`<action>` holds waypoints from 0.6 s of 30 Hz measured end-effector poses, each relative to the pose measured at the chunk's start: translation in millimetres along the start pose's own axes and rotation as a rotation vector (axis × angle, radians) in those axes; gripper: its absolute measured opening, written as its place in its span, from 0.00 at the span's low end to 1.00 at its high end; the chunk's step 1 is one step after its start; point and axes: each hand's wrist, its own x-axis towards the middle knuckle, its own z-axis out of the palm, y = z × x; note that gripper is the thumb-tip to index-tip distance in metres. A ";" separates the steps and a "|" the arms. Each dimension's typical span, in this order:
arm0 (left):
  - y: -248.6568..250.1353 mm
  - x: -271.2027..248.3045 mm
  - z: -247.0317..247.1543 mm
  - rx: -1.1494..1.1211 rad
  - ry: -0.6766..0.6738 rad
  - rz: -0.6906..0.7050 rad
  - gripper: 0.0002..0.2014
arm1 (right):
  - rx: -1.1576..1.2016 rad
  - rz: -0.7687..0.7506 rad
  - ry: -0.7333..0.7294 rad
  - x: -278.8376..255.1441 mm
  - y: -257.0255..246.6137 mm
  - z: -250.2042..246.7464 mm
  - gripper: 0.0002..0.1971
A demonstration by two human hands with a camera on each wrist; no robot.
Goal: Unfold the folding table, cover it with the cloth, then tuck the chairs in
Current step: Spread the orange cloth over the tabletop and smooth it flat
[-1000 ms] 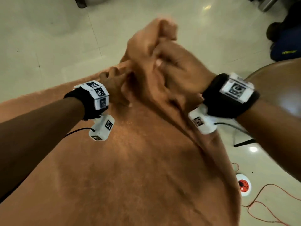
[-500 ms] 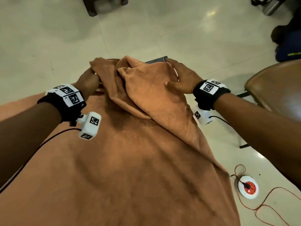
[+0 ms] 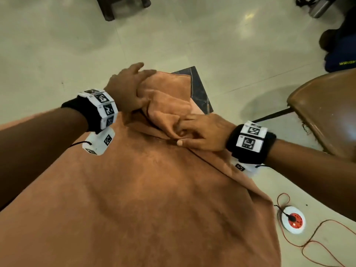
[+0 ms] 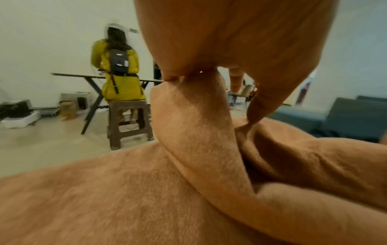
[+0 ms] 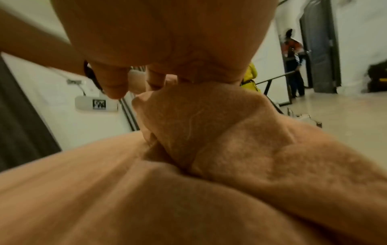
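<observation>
Writing: yellow lettering on a dark blue item (image 3: pixel 342 60) far beyond the right hand, cut off by the frame edge and not legible. Black-and-white square markers on both wristbands; no words readable.

Cloth (image 3: pixel 146 189): orange-brown, spread over most of the bench, bunched in a raised fold between the two hands.

Bench (image 3: pixel 199 89): one dark marbled corner bare, just beyond the right hand's fingers.

Left hand (image 3: pixel 128 91): grasping the far end of the bunched fold, thumb and fingers closed on the cloth.

Right hand (image 3: pixel 202 132): fingers curled into the near end of the same fold, pinching it; thumb lies flat on the cloth.

Chair (image 3: pixel 327 110): brown seat, well out to the right of the right hand.

Floor socket (image 3: pixel 293 221): white round unit with red centre, orange-red cable, below the right wrist.

Stool (image 4: pixel 128 121): brown plastic, ahead of the left hand; a seated person in yellow (image 4: pixel 119 71) on it.
</observation>
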 end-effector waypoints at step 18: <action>14.9 12.7 6.3 -0.107 0.499 -0.074 0.24 | 0.174 0.934 0.574 18.3 131.1 -86.2 0.30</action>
